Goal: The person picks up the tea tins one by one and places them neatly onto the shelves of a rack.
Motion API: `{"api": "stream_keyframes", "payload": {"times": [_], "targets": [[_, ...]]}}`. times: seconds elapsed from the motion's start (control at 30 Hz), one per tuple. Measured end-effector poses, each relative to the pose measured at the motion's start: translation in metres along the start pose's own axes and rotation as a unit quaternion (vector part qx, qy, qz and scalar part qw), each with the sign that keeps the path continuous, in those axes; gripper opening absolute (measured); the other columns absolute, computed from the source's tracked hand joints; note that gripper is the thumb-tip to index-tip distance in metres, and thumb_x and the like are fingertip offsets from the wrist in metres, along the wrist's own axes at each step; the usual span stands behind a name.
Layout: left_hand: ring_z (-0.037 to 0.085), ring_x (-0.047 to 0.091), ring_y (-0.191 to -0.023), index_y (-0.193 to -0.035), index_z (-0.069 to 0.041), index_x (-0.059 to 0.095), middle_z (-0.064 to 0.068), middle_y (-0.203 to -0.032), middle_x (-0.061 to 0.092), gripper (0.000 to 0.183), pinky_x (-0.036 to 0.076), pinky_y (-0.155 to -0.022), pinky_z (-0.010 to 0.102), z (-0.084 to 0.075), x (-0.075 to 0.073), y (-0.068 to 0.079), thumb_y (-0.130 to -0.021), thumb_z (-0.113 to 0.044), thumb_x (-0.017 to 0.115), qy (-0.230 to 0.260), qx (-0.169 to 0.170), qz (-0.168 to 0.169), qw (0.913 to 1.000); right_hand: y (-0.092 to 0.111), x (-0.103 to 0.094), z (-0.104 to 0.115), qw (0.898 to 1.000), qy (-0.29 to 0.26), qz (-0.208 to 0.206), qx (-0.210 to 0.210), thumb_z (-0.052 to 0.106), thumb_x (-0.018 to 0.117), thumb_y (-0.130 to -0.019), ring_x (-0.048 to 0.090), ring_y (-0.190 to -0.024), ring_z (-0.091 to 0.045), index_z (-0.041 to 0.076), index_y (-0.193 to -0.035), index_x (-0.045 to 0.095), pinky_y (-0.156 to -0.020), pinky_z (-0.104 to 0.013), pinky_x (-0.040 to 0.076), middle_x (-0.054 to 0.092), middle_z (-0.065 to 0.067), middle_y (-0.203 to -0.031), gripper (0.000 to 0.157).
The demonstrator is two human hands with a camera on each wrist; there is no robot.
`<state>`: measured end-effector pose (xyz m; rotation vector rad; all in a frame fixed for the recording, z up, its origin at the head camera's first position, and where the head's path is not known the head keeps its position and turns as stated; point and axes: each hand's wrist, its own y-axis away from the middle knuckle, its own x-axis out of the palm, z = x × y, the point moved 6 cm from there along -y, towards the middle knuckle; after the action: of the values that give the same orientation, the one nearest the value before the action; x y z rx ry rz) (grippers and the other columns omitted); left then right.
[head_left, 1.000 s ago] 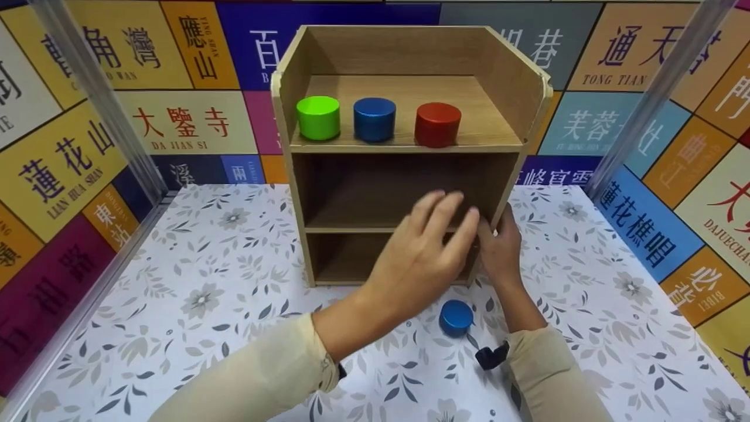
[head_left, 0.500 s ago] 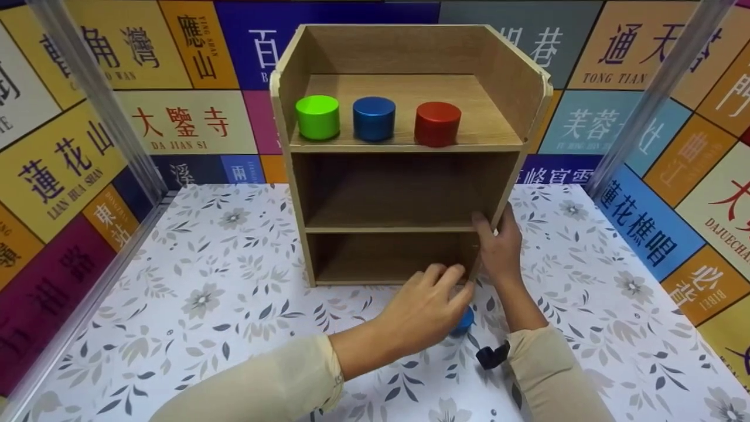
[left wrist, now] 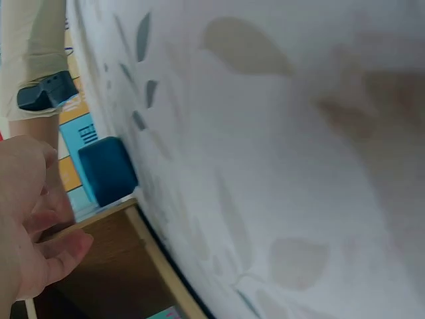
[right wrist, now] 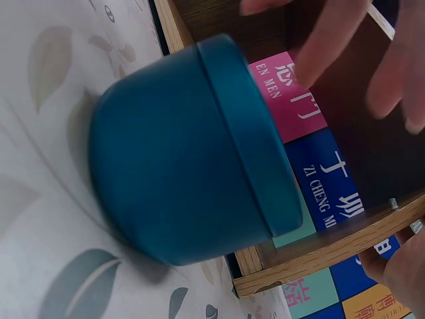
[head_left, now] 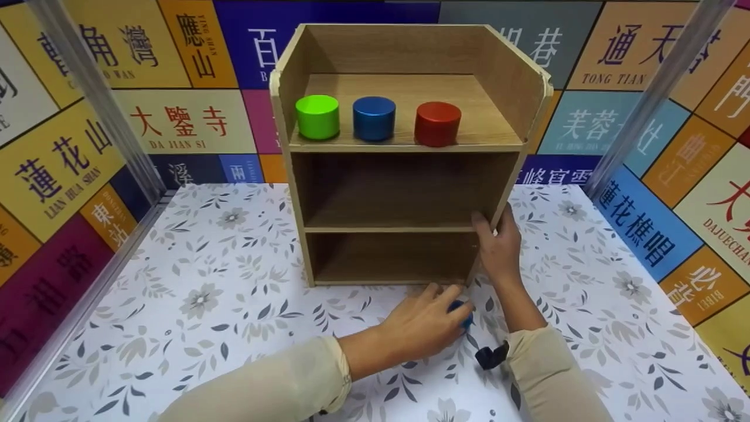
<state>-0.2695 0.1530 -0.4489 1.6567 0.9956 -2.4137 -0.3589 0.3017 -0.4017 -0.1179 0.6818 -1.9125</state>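
Observation:
On the floral cloth, in front of a small wooden shelf unit (head_left: pixel 404 149), stands a blue lidded tin (right wrist: pixel 192 159). My left hand (head_left: pixel 419 325) is right over this tin, fingers spread and slightly bent, partly covering it in the head view. Both wrist views show a gap between those fingers and the tin (left wrist: pixel 106 169). At the unit's right side panel, my right hand (head_left: pixel 501 249) grips the edge, thumb at the front and the other fingers mostly hidden behind the panel.
Along the unit's top board stand a green tin (head_left: pixel 318 117), a blue tin (head_left: pixel 374 120) and a red tin (head_left: pixel 437 124). Colourful panels with place names (head_left: pixel 187 120) surround the table. A black wrist camera (head_left: pixel 491 356) juts from the right sleeve.
My left hand has come down from in front of the middle compartment to the blue tin on the cloth. The right hand keeps its grip on the side panel.

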Motion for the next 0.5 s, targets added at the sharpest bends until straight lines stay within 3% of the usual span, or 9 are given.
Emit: {"api": "stream_keyframes", "payload": {"times": [0.5], "targets": [[0.023,0.059,-0.093,-0.132,-0.025,0.048,0.001,-0.135,0.044,0.046,0.053,-0.057,0.031,0.000,0.024,0.003,-0.091,-0.045,0.053,0.024,0.012,0.053,0.9982,0.000,0.000,-0.001,1.000,-0.004,0.002,0.018,0.029,0.056,-0.091,0.051,-0.116,-0.019,0.018,-0.137,0.043,-0.099,-0.038,0.039,0.054,-0.009,-0.129,0.048]]}}
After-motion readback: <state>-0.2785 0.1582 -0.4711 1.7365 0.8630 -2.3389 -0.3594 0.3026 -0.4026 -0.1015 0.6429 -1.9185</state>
